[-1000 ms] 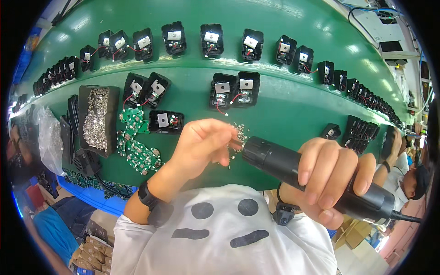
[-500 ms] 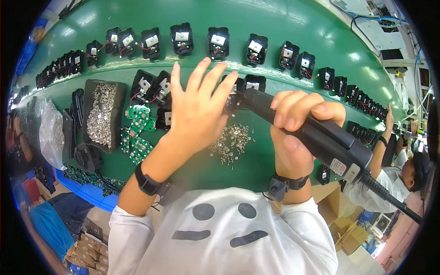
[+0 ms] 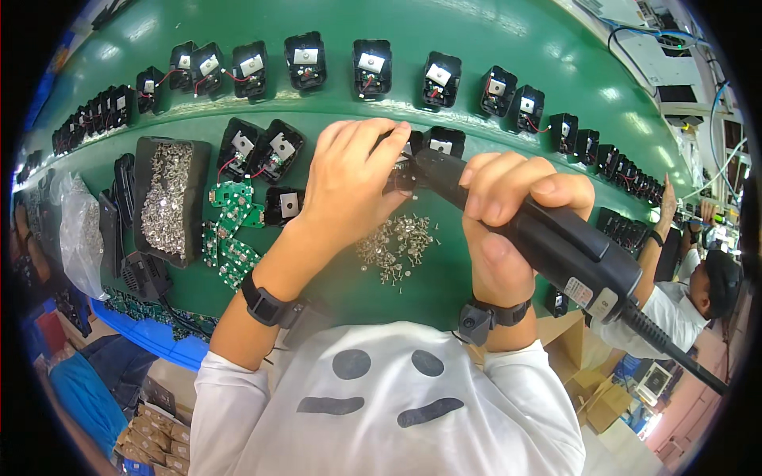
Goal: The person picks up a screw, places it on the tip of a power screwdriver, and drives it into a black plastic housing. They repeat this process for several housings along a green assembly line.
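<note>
My right hand (image 3: 516, 210) is wrapped round a black electric screwdriver (image 3: 575, 258), its cord running off to the lower right. The tool's nose points left, into a small black plastic housing (image 3: 402, 173). Around that housing my left hand (image 3: 345, 178) is closed, fingers on the far side and thumb on the near side. The hand covers much of the housing, and the screwdriver's tip is hard to make out. Just beyond the tool's nose stands another black housing (image 3: 446, 141) with a metal plate inside. Loose screws (image 3: 403, 244) lie in a heap below the held housing.
A black tray (image 3: 198, 202) of screws stands on the left, beside green circuit boards (image 3: 236, 230) and a clear plastic bag (image 3: 79, 234). More housings (image 3: 371, 67) line the back of the green table (image 3: 341, 297). At far right a co-worker (image 3: 675, 293) reaches to the table.
My left hand's spread fingers have curled in and closed round the housing. My right hand still holds the screwdriver at nearly the same place. The view has shifted slightly.
</note>
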Motion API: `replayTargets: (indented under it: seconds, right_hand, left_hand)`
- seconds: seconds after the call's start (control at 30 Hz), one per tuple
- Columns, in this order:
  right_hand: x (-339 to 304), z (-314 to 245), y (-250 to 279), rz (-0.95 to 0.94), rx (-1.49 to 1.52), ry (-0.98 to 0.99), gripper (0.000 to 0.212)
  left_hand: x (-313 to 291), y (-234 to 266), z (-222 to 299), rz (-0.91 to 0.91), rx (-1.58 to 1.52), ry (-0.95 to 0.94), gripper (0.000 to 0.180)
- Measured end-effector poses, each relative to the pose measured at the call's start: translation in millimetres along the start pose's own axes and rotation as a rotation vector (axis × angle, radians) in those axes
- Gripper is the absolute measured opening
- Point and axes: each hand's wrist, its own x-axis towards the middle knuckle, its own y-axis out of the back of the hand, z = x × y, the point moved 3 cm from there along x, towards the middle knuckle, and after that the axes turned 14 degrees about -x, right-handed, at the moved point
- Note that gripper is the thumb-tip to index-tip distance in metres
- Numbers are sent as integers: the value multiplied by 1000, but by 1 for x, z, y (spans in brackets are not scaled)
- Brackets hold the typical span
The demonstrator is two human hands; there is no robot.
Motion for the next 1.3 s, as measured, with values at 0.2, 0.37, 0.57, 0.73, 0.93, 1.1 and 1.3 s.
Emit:
replayTargets:
  seconds: [0.2, 0.37, 0.57, 0.73, 0.93, 1.1, 1.3]
  right_hand:
    - [7, -1, -12, -118, -40, 56, 29]
    - [10, -1, -10, -263, -90, -24, 34]
    - [3, -5, -14, -241, -110, -20, 33]
    - [2, -18, -12, -42, -97, 19, 31]
    - [-6, -75, 14, -126, -108, 30, 43]
    - [-25, -85, 26, -128, -83, -1, 44]
    - [-21, -84, 24, -121, 8, -14, 43]
  left_hand:
    - [-1, -7, -6, 81, -30, -75, 66]
    - [-2, -8, -9, 113, -6, -91, 68]
    - [0, -8, -3, 85, 52, -37, 70]
    - [-8, -8, -1, 98, 105, -29, 73]
    - [-24, 13, 46, 135, 186, 17, 60]
    - [-93, 23, 55, -31, -9, -59, 24]
    - [-102, 15, 49, -162, -3, 154, 24]
